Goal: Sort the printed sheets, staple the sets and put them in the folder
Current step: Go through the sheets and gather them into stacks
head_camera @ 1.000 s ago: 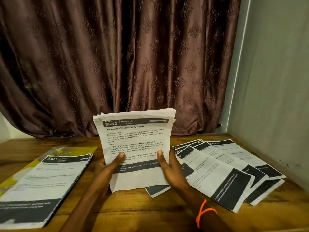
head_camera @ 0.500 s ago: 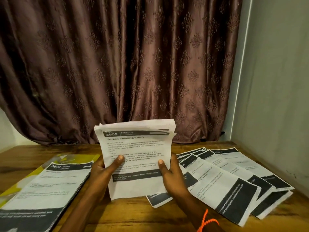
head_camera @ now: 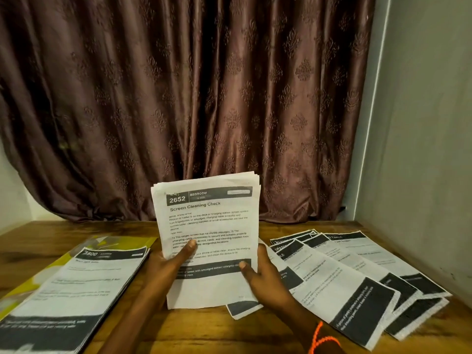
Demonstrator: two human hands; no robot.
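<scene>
- Thick stack of white printed paper sheets [head_camera: 208, 226] held upright at centre, bottom edge down at the wooden tabletop [head_camera: 178, 328]; cannot tell if it touches.
- Top sheet readable: black header bar "2652 BEDROOM", title "Screen Cleaning Check", black band across lower part.
- Left hand [head_camera: 166, 267] closed on stack's left edge, thumb across the front of the page, other fingers hidden behind.
- Right hand [head_camera: 263, 274] closed on stack's lower right edge, thumb on front near the black band, fingers behind.
- Orange thread band [head_camera: 320, 339] on right wrist, near bottom edge of view.
- Left of hands: flat pile of white printed sheets with header "3800" [head_camera: 76, 284] lying on a yellow plastic folder [head_camera: 112, 242]; folder shows past the pile's far and left edges.
- Right of hands: fan of overlapping white printed sheets with black bands [head_camera: 357, 274] spread flat on tabletop, reaching toward the grey wall [head_camera: 421, 149] on the right.
- One more sheet's black-banded corner [head_camera: 244, 307] pokes out under the held stack, near side, beside right hand.
- Brown patterned curtain [head_camera: 191, 98] hangs behind tabletop's far edge.
- Text on lying sheets mostly blurred, not readable.
</scene>
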